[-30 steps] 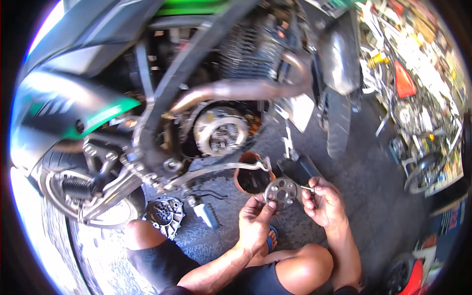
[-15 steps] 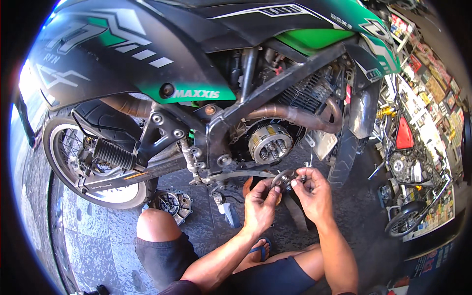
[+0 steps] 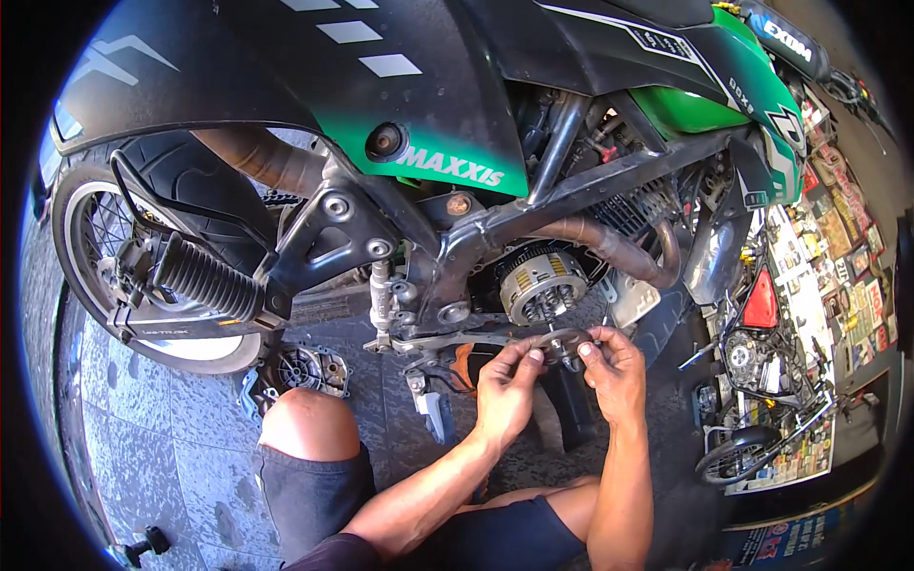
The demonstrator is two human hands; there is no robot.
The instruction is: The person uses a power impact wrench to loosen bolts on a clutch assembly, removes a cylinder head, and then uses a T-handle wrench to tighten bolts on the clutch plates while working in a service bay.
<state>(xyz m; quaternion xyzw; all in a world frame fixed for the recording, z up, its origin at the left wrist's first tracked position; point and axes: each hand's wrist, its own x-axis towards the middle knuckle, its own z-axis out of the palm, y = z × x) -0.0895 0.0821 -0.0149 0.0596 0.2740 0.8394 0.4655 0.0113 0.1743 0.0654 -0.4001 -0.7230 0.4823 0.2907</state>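
Below the exposed clutch (image 3: pixel 538 284) of a motorcycle, both hands hold a round, dark metal plate with small metal parts at its middle (image 3: pixel 568 337). My left hand (image 3: pixel 505 392) pinches the plate's left side between thumb and fingers. On the opposite side, my right hand (image 3: pixel 614 376) grips it, the thumb on its near face. A thin metal stem juts from the plate toward the clutch. The clutch is a round silver drum with several posts and dark springs, set in the open side of the engine.
The motorcycle's black and green bodywork (image 3: pixel 419 124) spans the far side. A removed engine cover (image 3: pixel 319 369) lies on the tiled floor beside my knee. The footrest and pedal (image 3: pixel 435 416) stick out near my left wrist. Motorcycle parts (image 3: pixel 747 357) and a sticker-covered cabinet stand at right.
My view has moved closer and shifted, so the motorcycle appears larger. Both hands keep hold of the round plate, which now shows more of its face and sits just under the clutch.
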